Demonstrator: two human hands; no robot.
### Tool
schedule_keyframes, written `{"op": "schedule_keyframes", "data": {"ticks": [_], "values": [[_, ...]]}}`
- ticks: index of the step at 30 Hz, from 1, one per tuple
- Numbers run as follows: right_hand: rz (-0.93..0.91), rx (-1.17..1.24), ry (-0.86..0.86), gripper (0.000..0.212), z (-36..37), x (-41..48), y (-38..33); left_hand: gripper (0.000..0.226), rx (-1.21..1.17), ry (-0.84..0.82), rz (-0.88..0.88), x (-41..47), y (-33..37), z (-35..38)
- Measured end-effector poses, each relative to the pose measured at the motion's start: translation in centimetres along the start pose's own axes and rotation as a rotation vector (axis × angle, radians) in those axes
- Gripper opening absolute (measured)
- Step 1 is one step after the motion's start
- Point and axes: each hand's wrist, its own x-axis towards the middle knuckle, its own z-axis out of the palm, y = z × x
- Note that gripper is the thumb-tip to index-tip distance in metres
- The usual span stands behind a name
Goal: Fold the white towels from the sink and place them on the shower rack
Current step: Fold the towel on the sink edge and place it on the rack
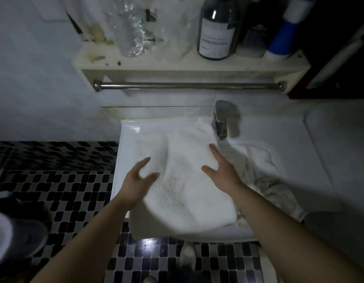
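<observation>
A thick white towel (185,180) lies folded across the left half of the white sink (128,131), its near end hanging over the front rim. My left hand (136,180) hovers at the towel's left edge, fingers spread and slightly curled, holding nothing. My right hand (220,170) rests flat on the towel's right side with fingers apart. Another crumpled white towel (265,172) lies in the basin to the right, partly under my right forearm.
A chrome faucet (222,121) stands behind the towel. Above it a steel towel bar (187,85) runs under a cream shelf (177,64) crowded with bottles, among them a dark bottle (217,27). Black-and-white mosaic floor (60,190) lies to the left and below.
</observation>
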Motion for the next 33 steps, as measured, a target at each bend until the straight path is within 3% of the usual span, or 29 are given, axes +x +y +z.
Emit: {"op": "schedule_keyframes", "data": {"ticks": [6, 18, 23, 28, 31, 33], "values": [[-0.103, 0.133, 0.128, 0.032, -4.4, -4.0, -3.5, 0.038, -0.188, 0.028, 0.087, -3.3, 5.2, -2.1], [-0.019, 0.251, 0.497, 0.032, -9.2, -11.3, -5.0, 0.028, -0.068, -0.189, 0.419, -1.7, 13.7, 0.5], [0.103, 0.297, 0.867, 0.013, -8.5, -15.8, -5.7, 0.031, -0.034, -0.347, 0.519, -0.7, 16.1, 2.7], [0.186, 0.267, 1.222, 0.02, -6.5, -22.6, -7.0, 0.036, -0.07, -0.556, 0.513, -1.4, 18.4, 4.4], [0.266, 0.199, 1.344, 0.007, -5.0, -26.8, -7.4, 0.037, -0.056, -0.68, 0.537, -2.1, 18.7, 5.8], [0.305, 0.184, 1.416, 0.011, -3.6, -30.1, -7.4, 0.038, -0.016, -0.76, 0.571, -3.6, 18.8, 7.0]]}}
